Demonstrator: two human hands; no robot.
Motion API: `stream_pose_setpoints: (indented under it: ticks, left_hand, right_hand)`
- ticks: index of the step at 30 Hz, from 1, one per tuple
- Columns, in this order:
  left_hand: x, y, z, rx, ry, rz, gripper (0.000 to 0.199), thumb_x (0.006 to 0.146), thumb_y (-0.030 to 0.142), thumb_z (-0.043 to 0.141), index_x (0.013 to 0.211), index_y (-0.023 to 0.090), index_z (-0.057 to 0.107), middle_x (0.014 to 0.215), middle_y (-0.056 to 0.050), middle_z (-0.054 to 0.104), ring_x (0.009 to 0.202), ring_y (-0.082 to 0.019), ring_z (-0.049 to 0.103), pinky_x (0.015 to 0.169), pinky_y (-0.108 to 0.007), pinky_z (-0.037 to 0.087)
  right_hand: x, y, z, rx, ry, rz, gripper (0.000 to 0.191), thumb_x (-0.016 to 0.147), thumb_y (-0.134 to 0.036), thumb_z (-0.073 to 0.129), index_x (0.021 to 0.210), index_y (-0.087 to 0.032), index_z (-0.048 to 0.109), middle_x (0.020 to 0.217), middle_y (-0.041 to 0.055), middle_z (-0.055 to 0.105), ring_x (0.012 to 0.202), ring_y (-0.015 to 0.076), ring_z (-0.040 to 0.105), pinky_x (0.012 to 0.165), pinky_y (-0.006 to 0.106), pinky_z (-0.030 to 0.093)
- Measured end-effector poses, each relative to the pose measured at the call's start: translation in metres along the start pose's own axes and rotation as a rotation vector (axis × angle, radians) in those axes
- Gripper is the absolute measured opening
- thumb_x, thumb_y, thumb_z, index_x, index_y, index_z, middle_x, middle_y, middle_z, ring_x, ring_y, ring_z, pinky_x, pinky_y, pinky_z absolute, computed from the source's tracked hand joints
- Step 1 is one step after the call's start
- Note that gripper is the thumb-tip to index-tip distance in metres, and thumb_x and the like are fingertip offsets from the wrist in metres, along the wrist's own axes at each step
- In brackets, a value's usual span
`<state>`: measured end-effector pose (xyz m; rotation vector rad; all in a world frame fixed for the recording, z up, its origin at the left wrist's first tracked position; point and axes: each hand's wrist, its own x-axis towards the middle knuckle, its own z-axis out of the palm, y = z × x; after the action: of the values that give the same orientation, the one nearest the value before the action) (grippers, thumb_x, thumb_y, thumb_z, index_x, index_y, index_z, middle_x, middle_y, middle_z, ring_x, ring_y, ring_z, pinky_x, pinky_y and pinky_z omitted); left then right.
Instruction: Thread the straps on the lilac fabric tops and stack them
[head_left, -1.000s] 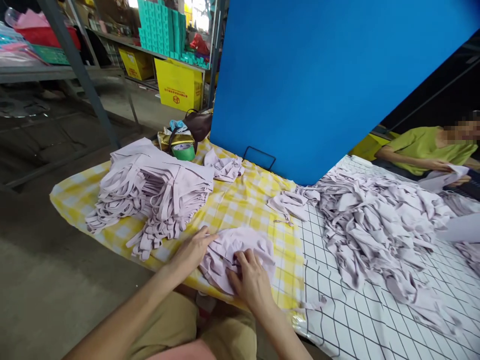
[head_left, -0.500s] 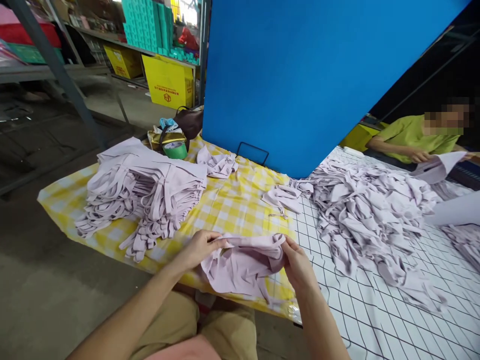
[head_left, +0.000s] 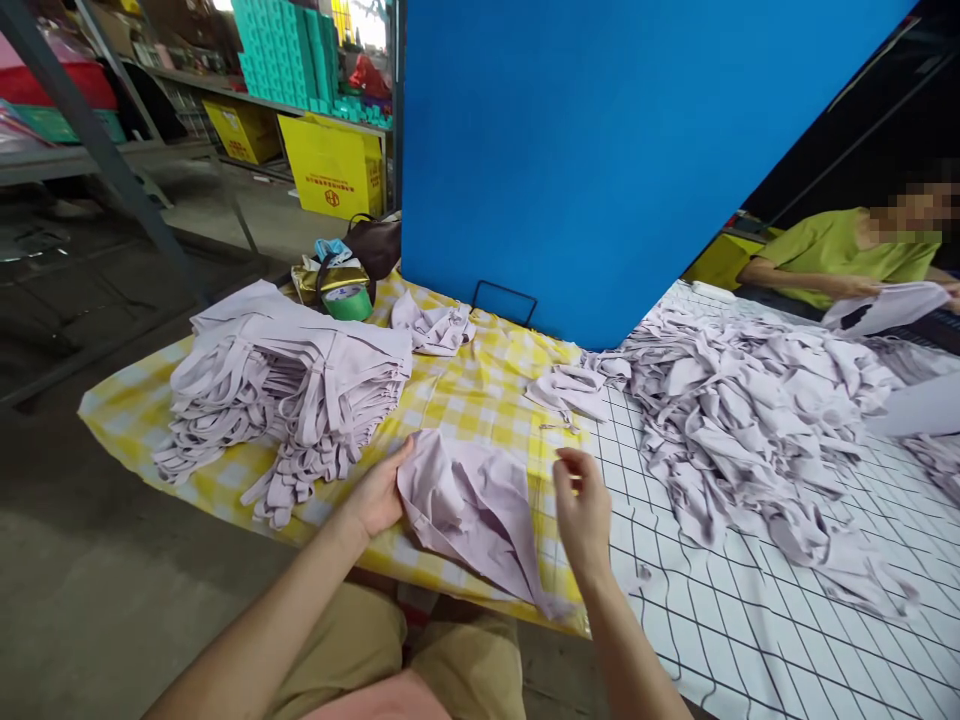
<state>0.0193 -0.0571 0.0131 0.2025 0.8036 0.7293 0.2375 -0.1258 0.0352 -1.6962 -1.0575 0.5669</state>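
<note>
Across gingham (head_left: 480, 385), fabric (head_left: 472, 500) slants near-right — left hand (head_left: 384, 495) gripping it, right hand (head_left: 586, 515) half-open.

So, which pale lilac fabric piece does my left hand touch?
The creased pale lilac fabric piece nearest you on the yellow checked cover: your left hand touches its edge and no other piece.

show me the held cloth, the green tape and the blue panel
Held cloth (head_left: 474, 507): head view, middle of the fabric
Green tape (head_left: 354, 306): head view, outer side
Blue panel (head_left: 585, 165): head view, broad face
</note>
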Motion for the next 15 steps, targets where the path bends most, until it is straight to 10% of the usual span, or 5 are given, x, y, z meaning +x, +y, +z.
stream_pose_setpoints:
  ticks: [6, 15]
  left_hand:
    - [0.0, 0.0, -0.004, -0.055, -0.052, 0.002, 0.036, 0.093, 0.035, 0.035, 0.115, 0.014, 0.055, 0.092, -0.006, 0.068, 0.092, -0.017, 0.063, 0.088, -0.03, 0.049]
    - [-0.008, 0.008, -0.016, 0.061, 0.022, 0.144, 0.024, 0.092, 0.029, 0.038, 0.088, 0.014, 0.057, 0.064, -0.003, 0.064, 0.05, -0.012, 0.061, 0.047, -0.021, 0.049]
  right_hand:
    - [-0.038, -0.012, 0.043, -0.316, -0.78, -0.467, 0.014, 0.078, -0.013, 0.048, 0.082, -0.02, 0.059, 0.092, 0.0058, 0.059, 0.088, 0.02, 0.055, 0.075, 0.031, 0.043]
    - [-0.012, -0.035, 0.004, 0.094, -0.555, -0.081, 0.028, 0.085, -0.039, 0.05, 0.066, -0.019, 0.058, 0.063, 0.0004, 0.055, 0.063, 0.015, 0.051, 0.061, 0.026, 0.04]
